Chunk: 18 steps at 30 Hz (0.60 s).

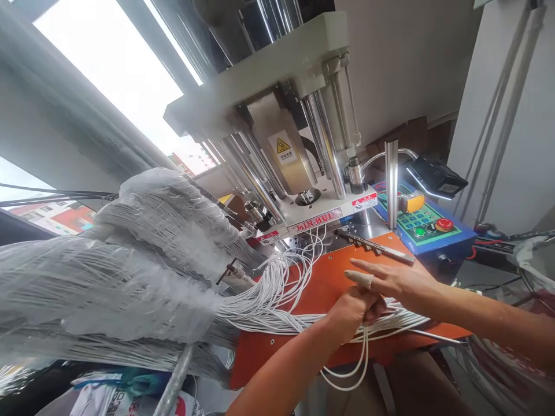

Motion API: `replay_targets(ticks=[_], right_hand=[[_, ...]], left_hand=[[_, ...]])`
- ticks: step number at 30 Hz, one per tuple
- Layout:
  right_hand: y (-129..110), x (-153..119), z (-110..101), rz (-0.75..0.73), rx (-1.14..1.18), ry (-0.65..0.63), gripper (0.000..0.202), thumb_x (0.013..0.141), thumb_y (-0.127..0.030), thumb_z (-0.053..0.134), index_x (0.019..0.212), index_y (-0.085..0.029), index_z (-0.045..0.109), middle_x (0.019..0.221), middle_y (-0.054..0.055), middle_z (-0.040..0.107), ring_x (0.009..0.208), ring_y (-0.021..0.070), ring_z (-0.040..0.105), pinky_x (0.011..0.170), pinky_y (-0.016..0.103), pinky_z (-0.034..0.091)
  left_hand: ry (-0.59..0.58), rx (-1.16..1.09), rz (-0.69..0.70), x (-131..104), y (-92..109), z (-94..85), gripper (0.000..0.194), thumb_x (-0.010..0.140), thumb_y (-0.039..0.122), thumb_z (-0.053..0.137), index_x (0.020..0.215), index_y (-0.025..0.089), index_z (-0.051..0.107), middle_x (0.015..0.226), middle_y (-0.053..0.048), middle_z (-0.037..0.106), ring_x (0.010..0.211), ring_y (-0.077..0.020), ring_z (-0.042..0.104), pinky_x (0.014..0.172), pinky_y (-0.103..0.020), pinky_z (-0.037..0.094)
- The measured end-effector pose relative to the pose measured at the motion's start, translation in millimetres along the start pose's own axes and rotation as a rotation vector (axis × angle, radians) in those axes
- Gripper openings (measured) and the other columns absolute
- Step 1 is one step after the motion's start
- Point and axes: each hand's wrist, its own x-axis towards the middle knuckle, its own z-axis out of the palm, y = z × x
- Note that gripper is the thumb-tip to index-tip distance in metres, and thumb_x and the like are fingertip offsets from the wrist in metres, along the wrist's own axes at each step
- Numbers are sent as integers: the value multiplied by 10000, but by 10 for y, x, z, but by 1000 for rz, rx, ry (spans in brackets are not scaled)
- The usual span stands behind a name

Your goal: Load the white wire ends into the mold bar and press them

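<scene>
My left hand is closed in a fist above the orange work plate, its fingers curled and partly hidden. White cables run out from under this fist and hang in a loop past the plate's front edge. Right against it, my right hand has its fingers stretched out, and one finger wears a pale cover. I see nothing held in the right hand. A thick bundle of white cables lies across the plate and passes beneath both hands. Behind my right hand rests a narrow metal bar with small fittings.
The MIN-HUI press stands at the back, with cables leading under it. To its right are a blue control box with a red button and a lamp. Large plastic-wrapped cable bundles hang at the left.
</scene>
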Motion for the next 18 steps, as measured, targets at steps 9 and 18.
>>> replay_targets(ticks=[9,18], right_hand=[[114,-99,172,179,230,27,833,732,-43,383,1503,-332,257,1382,13,538,1199,208,548,949,344,497],[712,-50,183,486,-125,-5,501,780,-128,478,1277,-179,522,1143,140,614,1034,280,580,812,402,509]], left_hand=[[109,8,25,133,-117,-118,583,694,680,652,795,108,594,629,14,550,407,-24,309,416,-235,137],[200,50,171,295,-139,-301,440,727,485,704,902,158,468,635,7,640,354,-20,296,387,-195,174]])
